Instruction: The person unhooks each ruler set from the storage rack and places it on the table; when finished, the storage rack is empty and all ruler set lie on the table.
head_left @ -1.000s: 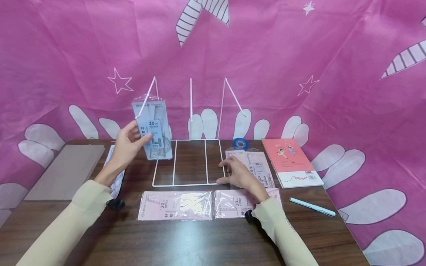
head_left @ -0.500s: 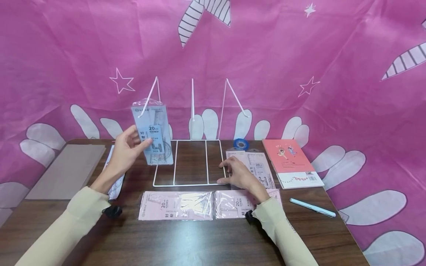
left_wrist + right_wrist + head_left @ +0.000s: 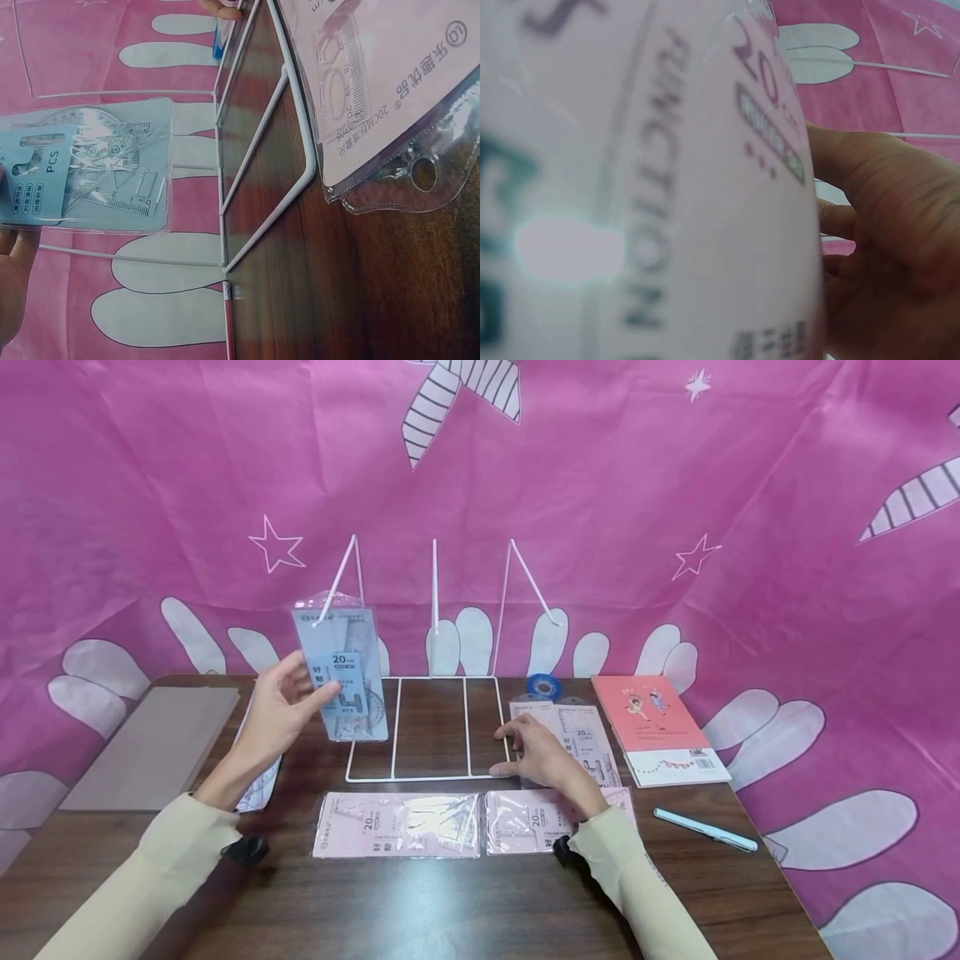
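Observation:
My left hand (image 3: 279, 706) pinches a blue packaged ruler set (image 3: 352, 639) by its left edge, holding it upright. A slanted prong of the white wire rack (image 3: 435, 777) crosses in front of its clear top tab; whether the prong passes through the hang hole, I cannot tell. The left wrist view shows the blue pack (image 3: 112, 165) beside the rack's wires. My right hand (image 3: 536, 752) rests at the rack's right side, thumb and fingers apart. Beneath that hand lie pink ruler-set packs (image 3: 588, 739), and another pink pack (image 3: 382, 827) lies in front of the rack.
A blue tape roll (image 3: 543, 686), a red-and-white booklet (image 3: 652, 714) and a light blue pen (image 3: 705, 829) lie to the right. On the left is a grey board (image 3: 153, 747), with a patterned item (image 3: 261, 785) partly hidden by my forearm.
My left hand and the blue ruler set have moved down a little, the pack's top now sitting lower along the prong. My right hand has stayed where it was.

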The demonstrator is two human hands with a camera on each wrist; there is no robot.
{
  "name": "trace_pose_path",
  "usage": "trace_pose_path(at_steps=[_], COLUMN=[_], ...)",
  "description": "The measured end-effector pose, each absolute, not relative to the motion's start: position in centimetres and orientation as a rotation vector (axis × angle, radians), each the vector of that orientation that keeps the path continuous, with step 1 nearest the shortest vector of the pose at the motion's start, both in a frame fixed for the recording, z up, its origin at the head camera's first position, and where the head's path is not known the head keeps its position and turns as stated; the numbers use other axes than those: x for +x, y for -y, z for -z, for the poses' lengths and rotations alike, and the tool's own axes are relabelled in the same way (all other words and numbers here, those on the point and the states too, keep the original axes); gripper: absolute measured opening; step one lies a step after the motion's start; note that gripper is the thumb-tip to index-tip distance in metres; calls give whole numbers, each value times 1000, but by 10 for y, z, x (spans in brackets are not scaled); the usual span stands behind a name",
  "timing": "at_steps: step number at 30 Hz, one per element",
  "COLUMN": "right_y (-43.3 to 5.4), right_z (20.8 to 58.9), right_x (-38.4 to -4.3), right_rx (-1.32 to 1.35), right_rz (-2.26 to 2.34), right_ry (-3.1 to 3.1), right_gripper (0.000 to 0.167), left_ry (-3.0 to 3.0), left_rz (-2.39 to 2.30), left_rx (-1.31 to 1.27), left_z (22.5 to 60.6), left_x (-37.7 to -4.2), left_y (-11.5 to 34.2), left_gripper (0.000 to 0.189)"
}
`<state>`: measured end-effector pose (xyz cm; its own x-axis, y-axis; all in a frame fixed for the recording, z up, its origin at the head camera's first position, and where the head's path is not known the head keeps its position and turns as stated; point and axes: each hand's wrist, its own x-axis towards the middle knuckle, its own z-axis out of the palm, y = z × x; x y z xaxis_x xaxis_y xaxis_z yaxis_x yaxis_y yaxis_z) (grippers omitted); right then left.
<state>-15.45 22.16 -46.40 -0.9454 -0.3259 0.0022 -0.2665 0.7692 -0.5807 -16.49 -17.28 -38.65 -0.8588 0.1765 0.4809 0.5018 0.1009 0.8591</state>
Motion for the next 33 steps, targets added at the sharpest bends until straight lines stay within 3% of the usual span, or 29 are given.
trace_pose_path(at_steps=[33], right_y=[-221], right_z=[464], right_x=[-154], right_rx=[-460], right_rz=[934], right_ry=[-2852], right_gripper=[63], left_ry=[2104], left_rz=[1834], left_rx=[-697], left_z=[380], left_x=[-139], left_y=[173], left_gripper=[42])
